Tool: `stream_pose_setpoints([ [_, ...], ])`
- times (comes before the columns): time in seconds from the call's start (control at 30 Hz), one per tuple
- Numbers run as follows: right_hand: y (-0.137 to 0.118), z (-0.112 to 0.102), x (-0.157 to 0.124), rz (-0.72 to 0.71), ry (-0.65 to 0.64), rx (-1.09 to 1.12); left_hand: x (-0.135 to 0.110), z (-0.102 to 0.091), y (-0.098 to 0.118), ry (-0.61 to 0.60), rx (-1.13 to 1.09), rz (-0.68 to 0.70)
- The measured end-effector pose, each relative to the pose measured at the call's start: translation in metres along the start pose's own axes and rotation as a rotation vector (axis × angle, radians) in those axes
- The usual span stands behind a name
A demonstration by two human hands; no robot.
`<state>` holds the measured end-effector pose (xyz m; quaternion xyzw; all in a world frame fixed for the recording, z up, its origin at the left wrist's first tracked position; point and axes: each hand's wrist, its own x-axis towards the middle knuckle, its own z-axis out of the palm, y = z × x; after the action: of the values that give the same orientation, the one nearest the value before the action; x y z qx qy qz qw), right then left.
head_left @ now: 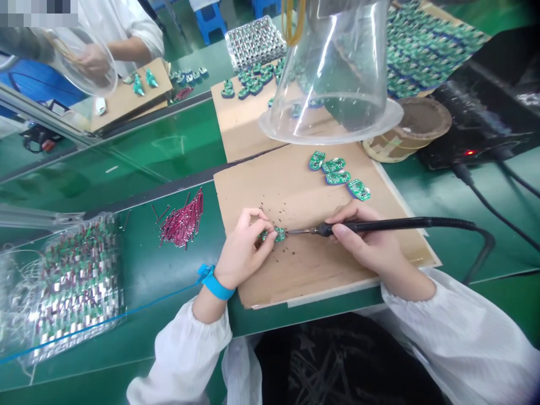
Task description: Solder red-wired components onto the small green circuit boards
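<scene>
At mid-frame, a circuit board (279,234) is pinched by the left hand (248,247) over cardboard (270,174); the right hand (371,242) grips a soldering iron (390,225), its tip at the board's edge. Red wires (182,224) lie centre left.

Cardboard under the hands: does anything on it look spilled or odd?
Yes: small dark specks lie scattered on the cardboard around the green board held by the left hand. They look like stray debris on a plain surface, though too small to identify.

white sleeves (468,326) | gathered cuffs (213,324) | blue left wristband (223,288) | black printed garment (337,360)
</scene>
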<state>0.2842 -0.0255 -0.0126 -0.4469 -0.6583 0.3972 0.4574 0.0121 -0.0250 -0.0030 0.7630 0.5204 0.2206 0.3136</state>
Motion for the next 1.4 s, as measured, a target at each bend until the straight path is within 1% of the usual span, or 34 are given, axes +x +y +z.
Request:
stream_pose_setpoints([
  [0.13, 0.0021, -0.0004, -0.0006, -0.010, -0.047, -0.053, 0.0011, 0.0002, 0.0004, -0.012, 0.004, -0.005],
  [0.3, 0.0014, -0.0001, -0.0008, -0.002, -0.020, -0.057, 0.0015, -0.0019, -0.0001, -0.025, -0.011, -0.005],
  [0.63, 0.0005, -0.0001, -0.0003, 0.023, -0.033, -0.081, 0.0063, -0.0039, 0.0014, -0.036, -0.046, 0.042],
  [0.7, 0.0013, -0.0005, -0.0013, 0.034, -0.019, -0.062, 0.0066, -0.0041, 0.0018, -0.037, -0.062, 0.037],
  [0.83, 0.0025, -0.0004, -0.0021, 0.067, 0.047, 0.062, 0.0060, -0.0039, 0.0022, -0.039, -0.079, 0.017],
  [0.9, 0.0024, -0.0002, -0.0017, 0.068, 0.059, 0.088, 0.0056, -0.0037, 0.0025, -0.039, -0.078, 0.014],
  [1.03, 0.0017, 0.0000, -0.0011, 0.075, 0.063, 0.073, 0.0052, -0.0038, 0.0030, -0.027, -0.078, 0.018],
  [1.27, 0.0048, 0.0000, -0.0037, 0.098, 0.068, 0.144, 0.0048, -0.0062, -0.0010, -0.012, -0.131, 0.032],
  [1.33, 0.0046, -0.0002, -0.0037, 0.095, 0.062, 0.140, 0.0045, -0.0081, -0.0027, -0.033, -0.167, 0.036],
  [1.4, 0.0036, -0.0006, -0.0032, 0.076, 0.042, 0.113, 0.0042, -0.0096, -0.0038, -0.080, -0.191, 0.031],
])
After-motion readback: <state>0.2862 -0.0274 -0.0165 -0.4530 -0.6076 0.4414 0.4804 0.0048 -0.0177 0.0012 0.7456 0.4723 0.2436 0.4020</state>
